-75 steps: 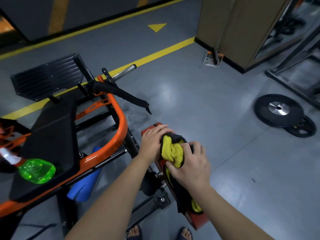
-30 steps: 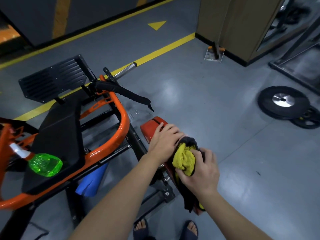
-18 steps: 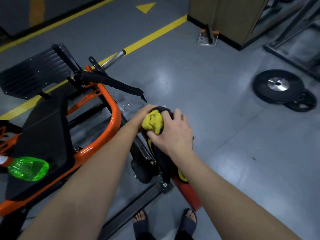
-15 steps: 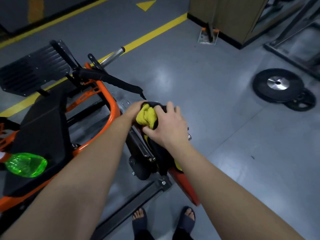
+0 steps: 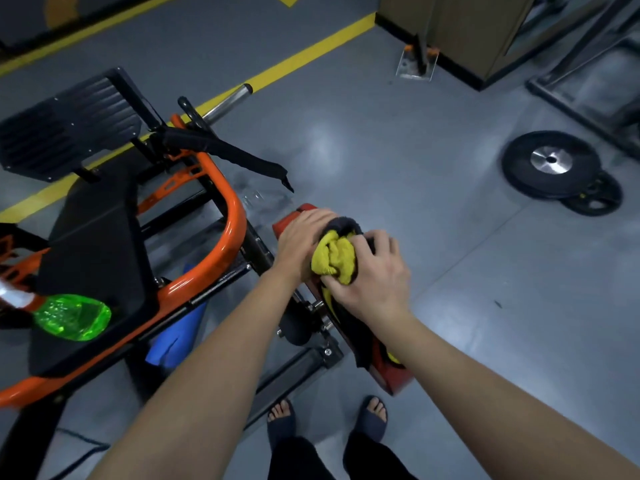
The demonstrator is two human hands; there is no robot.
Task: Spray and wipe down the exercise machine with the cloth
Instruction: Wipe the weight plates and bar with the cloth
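Now we're mid-wipe, folks: the right hand (image 5: 370, 275) has its fingers curled tight over the bunched yellow-and-black cloth (image 5: 334, 259), pressing it onto the upper part of the red pad (image 5: 394, 375), with the cloth's tail draped down along the pad. The left hand (image 5: 301, 240) sits just beside it, fingers wrapped over the pad's top end, steadying it and touching the cloth. The green spray bottle (image 5: 71, 317) lies well apart on the black seat (image 5: 93, 244), so spraying looks done for this part. Left to go, by my read: the lower pad, and perhaps the orange frame (image 5: 235, 216), though whether that's been wiped I can't tell
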